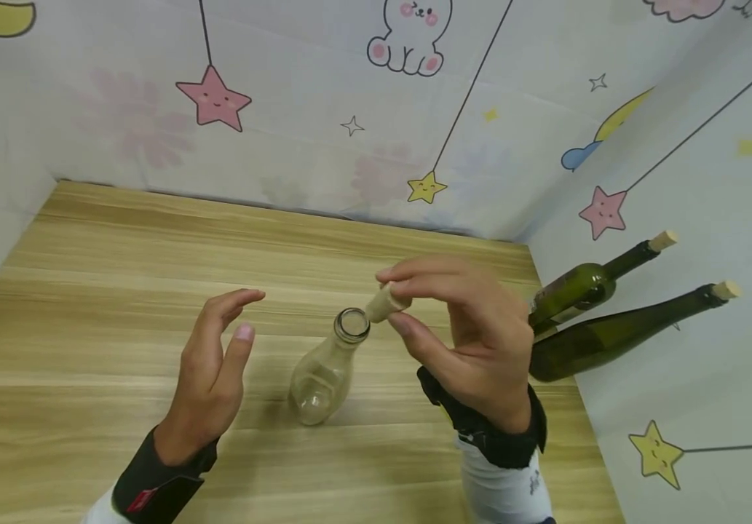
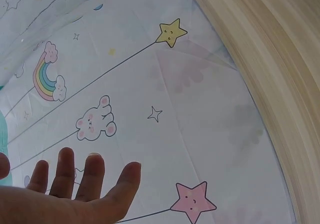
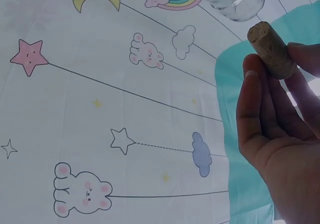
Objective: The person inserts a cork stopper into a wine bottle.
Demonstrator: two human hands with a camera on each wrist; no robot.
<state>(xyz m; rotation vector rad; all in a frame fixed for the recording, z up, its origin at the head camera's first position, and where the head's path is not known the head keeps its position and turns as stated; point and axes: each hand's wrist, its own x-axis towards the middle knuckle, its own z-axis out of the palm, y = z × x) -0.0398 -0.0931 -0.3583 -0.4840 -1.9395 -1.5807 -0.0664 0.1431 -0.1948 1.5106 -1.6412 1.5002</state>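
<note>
A cork (image 1: 384,303) is pinched between the thumb and fingers of my right hand (image 1: 480,335), tilted, close beside the mouth of a clear glass bottle (image 1: 323,378). The bottle stands on the wooden table with its mouth uncovered. In the right wrist view the cork (image 3: 272,51) sticks out past the fingertips, and part of the clear bottle (image 3: 237,1) shows above it. My left hand (image 1: 208,371) hovers to the left of the bottle, thumb and fingers apart, holding nothing. In the left wrist view the fingers of my left hand (image 2: 85,189) are relaxed.
Two green wine bottles (image 1: 572,295) (image 1: 611,342) with corks in their necks stand at the table's right edge, beyond my right hand. Cartoon-printed cloth (image 1: 284,109) hangs behind and beside the wooden table (image 1: 120,291).
</note>
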